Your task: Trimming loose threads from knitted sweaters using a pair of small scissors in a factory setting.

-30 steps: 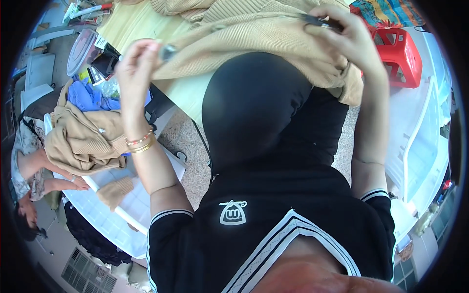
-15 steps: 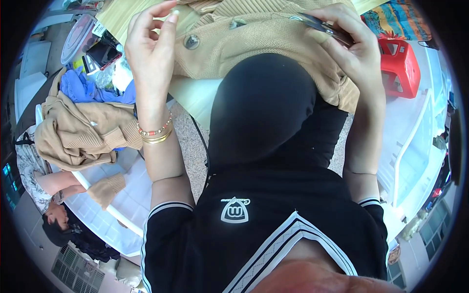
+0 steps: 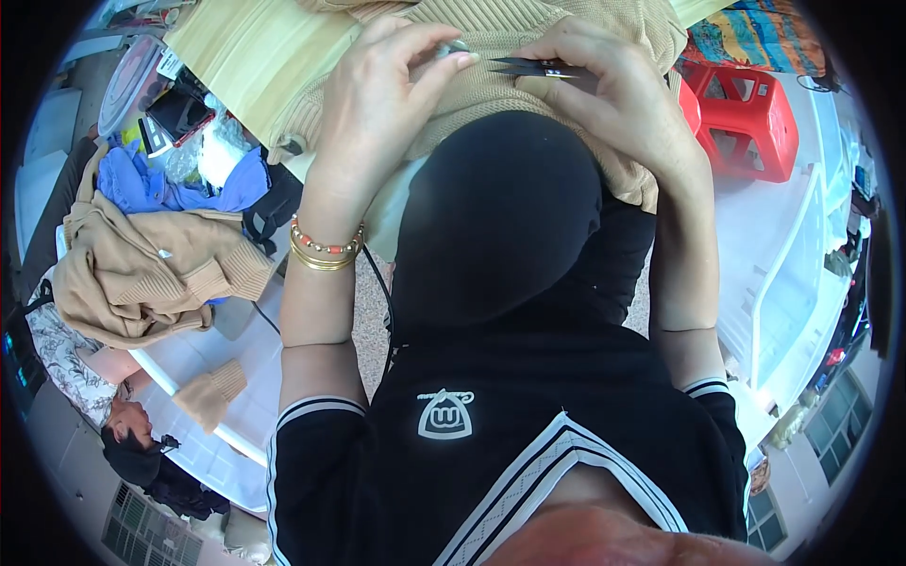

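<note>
A tan knitted garment (image 3: 500,24) with buttons lies across the wooden table's edge and my lap. My left hand (image 3: 382,99) pinches a grey, shiny button (image 3: 454,46) on the knit between thumb and forefinger. Small black thread snips (image 3: 538,69) are in my right hand (image 3: 618,94), their pointed blades aimed left at that button. The tips are close to my left thumb. Whether a thread lies between the blades is too small to tell.
Another tan knit garment (image 3: 151,269) hangs over a white plastic bin (image 3: 212,439) at left, by a blue cloth (image 3: 142,179) and a phone (image 3: 179,115). A red plastic stool (image 3: 769,123) and white bins (image 3: 774,274) stand at right. Another person (image 3: 132,424) sits at lower left.
My left hand has moved right and taken hold of the button. My right hand has brought the snips down and left beside it. The knit has shifted and bunched between my hands.
</note>
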Available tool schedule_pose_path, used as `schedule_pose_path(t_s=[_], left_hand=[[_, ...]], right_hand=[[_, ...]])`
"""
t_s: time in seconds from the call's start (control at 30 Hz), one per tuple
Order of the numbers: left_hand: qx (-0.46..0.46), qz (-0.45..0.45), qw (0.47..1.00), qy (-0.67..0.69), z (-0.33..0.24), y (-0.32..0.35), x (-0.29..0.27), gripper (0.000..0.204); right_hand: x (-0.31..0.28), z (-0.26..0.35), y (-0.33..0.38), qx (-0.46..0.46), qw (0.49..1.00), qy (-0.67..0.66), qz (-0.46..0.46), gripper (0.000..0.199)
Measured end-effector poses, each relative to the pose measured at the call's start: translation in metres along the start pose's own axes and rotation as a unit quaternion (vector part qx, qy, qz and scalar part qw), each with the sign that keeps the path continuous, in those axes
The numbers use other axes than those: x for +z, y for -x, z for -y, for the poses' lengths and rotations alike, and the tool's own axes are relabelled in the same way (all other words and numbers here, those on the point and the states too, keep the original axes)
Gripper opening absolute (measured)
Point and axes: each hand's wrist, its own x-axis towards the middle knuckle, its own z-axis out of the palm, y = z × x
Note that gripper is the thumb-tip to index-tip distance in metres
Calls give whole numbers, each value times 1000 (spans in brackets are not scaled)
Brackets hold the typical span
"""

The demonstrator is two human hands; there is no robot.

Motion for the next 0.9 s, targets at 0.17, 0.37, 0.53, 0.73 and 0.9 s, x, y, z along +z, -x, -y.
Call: schedule_pose_path(t_s=[0.17,0.37,0.53,0.73,0.9], left_hand=[[65,-41,996,-37,-3,-10,8,17],[39,-66,995,68,-2,-5,14,11],[-4,-71,982,177,7,-5,15,11],[-25,-88,961,261,16,-4,19,10],[-18,-101,962,254,21,-4,17,10]], right_hand=[[0,-12,1,-21,998,59,1,25],[3,0,-5,-61,994,50,-75,27],[-8,9,-19,-231,967,-13,-104,27],[-13,31,-24,-91,988,127,-4,26],[-7,33,-32,-75,987,139,20,23]])
